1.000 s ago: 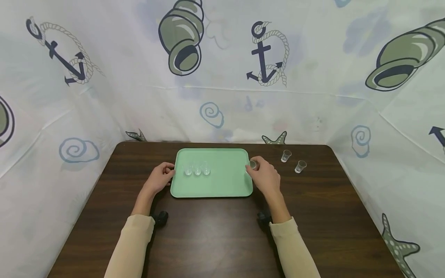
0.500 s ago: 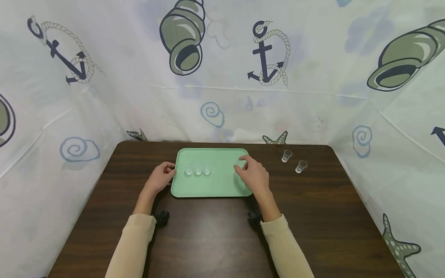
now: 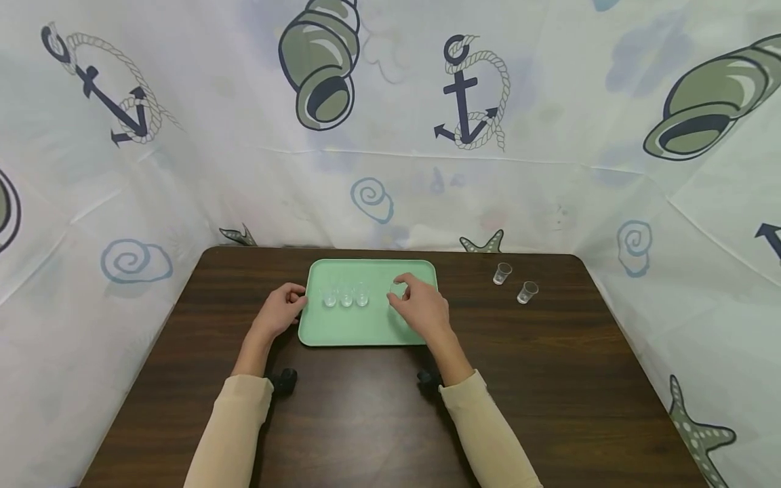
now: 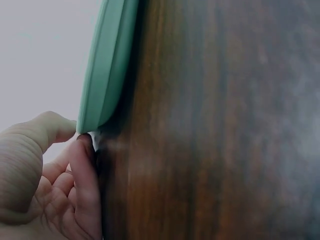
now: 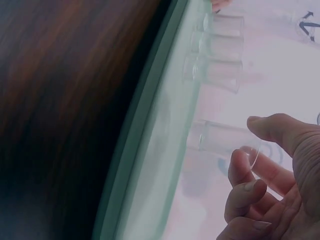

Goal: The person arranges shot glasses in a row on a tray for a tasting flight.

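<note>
A light green tray [image 3: 378,332] lies on the dark wooden table. At its left edge my left hand [image 3: 282,312] holds the rim; the left wrist view shows the thumb and a fingertip meeting at the tray's edge [image 4: 107,75]. Three small clear shot glasses [image 3: 346,298] stand in a row on the tray's left half. Over the right half, my right hand [image 3: 424,308] pinches a fourth clear shot glass [image 5: 220,135] near its rim between thumb and fingers. In the right wrist view this glass is upright relative to the tray, apart from the row of glasses [image 5: 220,45].
Two more clear shot glasses, one farther back [image 3: 502,273] and one nearer [image 3: 527,292], stand on the table right of the tray. A white patterned cloth [image 3: 390,196] surrounds the table [image 3: 378,420] at the back and sides.
My right hand has moved left with the shot glass, from the tray's right edge to over its right half. The left hand has stayed at the tray's left edge.
</note>
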`<move>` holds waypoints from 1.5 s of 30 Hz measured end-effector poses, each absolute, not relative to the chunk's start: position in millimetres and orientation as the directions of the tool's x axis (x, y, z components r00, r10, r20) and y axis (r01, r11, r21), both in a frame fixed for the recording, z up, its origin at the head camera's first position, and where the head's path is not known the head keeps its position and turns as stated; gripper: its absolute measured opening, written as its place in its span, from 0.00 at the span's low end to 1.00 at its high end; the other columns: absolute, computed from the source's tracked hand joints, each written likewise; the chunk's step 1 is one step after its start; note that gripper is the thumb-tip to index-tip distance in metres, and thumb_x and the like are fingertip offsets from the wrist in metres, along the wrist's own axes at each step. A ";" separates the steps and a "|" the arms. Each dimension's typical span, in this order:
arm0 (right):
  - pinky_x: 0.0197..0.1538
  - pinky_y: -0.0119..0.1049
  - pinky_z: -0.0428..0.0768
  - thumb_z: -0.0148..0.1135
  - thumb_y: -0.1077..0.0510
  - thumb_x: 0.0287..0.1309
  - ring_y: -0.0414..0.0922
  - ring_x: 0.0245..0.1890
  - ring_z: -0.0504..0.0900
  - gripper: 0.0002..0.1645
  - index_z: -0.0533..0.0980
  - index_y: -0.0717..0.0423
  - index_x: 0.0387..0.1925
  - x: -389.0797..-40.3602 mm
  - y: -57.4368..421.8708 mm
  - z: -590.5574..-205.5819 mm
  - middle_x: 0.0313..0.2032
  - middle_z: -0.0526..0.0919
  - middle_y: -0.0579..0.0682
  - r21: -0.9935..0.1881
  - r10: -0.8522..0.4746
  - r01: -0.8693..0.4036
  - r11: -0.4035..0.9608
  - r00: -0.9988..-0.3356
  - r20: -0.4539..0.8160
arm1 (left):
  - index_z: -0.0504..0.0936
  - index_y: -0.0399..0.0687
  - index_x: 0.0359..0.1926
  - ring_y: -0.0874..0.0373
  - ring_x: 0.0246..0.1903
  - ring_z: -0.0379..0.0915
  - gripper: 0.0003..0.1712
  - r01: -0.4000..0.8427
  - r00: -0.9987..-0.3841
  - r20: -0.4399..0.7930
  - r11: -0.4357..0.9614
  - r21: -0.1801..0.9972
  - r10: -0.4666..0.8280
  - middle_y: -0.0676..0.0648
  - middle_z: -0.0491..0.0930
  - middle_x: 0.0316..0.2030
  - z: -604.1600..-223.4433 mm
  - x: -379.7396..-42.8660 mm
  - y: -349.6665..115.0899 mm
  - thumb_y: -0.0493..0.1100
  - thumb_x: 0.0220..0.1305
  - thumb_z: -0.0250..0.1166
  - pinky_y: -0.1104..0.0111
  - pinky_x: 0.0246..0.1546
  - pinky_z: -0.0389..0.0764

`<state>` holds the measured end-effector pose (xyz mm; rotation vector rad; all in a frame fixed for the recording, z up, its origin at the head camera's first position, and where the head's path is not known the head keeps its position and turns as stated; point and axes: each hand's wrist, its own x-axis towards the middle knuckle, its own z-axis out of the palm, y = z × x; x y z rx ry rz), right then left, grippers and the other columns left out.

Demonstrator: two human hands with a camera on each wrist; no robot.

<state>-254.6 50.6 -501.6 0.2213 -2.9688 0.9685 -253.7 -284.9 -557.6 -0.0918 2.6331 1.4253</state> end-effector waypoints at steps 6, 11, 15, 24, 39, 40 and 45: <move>0.25 0.39 0.75 0.69 0.40 0.71 0.40 0.22 0.77 0.24 0.82 0.39 0.65 -254.3 37.3 -502.2 0.31 0.84 0.38 -0.583 -0.174 -0.179 0.792 -0.983 0.066 | 0.71 0.35 0.72 0.52 0.41 0.77 0.26 -0.128 -0.988 -0.157 0.542 0.831 0.007 0.43 0.77 0.43 -557.2 -255.3 -285.2 0.46 0.84 0.55 0.62 0.42 0.86; 0.23 0.38 0.74 0.69 0.40 0.71 0.40 0.22 0.77 0.24 0.82 0.37 0.64 -256.8 30.9 -501.9 0.30 0.84 0.38 -0.574 -0.174 -0.177 0.799 -0.983 0.061 | 0.71 0.35 0.72 0.52 0.41 0.77 0.26 -0.135 -0.987 -0.162 0.542 0.830 0.002 0.43 0.77 0.43 -558.8 -255.5 -286.8 0.46 0.84 0.54 0.62 0.42 0.86; 0.23 0.38 0.74 0.68 0.40 0.71 0.41 0.22 0.78 0.24 0.82 0.37 0.64 -259.0 26.4 -503.4 0.31 0.84 0.38 -0.573 -0.176 -0.176 0.800 -0.983 0.056 | 0.72 0.35 0.72 0.53 0.41 0.77 0.26 -0.138 -0.986 -0.164 0.543 0.828 0.001 0.43 0.77 0.43 -559.6 -255.1 -287.3 0.46 0.84 0.54 0.63 0.41 0.86; 0.23 0.39 0.75 0.68 0.39 0.72 0.41 0.23 0.79 0.24 0.82 0.36 0.65 -260.6 19.0 -508.9 0.33 0.85 0.38 -0.572 -0.195 -0.178 0.801 -0.980 0.032 | 0.71 0.35 0.72 0.51 0.42 0.77 0.26 -0.131 -0.987 -0.160 0.545 0.828 0.005 0.42 0.77 0.44 -560.1 -252.9 -287.3 0.47 0.84 0.54 0.61 0.43 0.86; 0.23 0.40 0.73 0.68 0.41 0.73 0.43 0.22 0.77 0.22 0.82 0.36 0.64 -264.1 13.9 -513.6 0.31 0.83 0.38 -0.573 -0.189 -0.186 0.798 -0.980 0.055 | 0.72 0.37 0.72 0.50 0.43 0.77 0.25 -0.134 -0.988 -0.156 0.546 0.827 -0.007 0.41 0.77 0.46 -561.4 -254.5 -286.7 0.46 0.85 0.54 0.60 0.44 0.86; 0.24 0.41 0.73 0.68 0.41 0.73 0.43 0.22 0.77 0.22 0.82 0.36 0.65 -264.3 13.4 -513.9 0.31 0.83 0.38 -0.572 -0.189 -0.186 0.799 -0.980 0.055 | 0.72 0.36 0.72 0.50 0.43 0.77 0.25 -0.133 -0.988 -0.156 0.548 0.826 -0.005 0.41 0.77 0.46 -561.6 -254.5 -287.0 0.46 0.85 0.54 0.60 0.44 0.86; 0.24 0.41 0.73 0.67 0.41 0.73 0.43 0.22 0.77 0.22 0.82 0.35 0.65 -265.5 11.2 -515.1 0.32 0.83 0.39 -0.573 -0.185 -0.180 0.800 -0.981 0.051 | 0.72 0.36 0.72 0.50 0.42 0.78 0.25 -0.128 -0.989 -0.150 0.547 0.827 -0.005 0.41 0.78 0.44 -562.2 -254.7 -288.3 0.46 0.84 0.54 0.61 0.43 0.86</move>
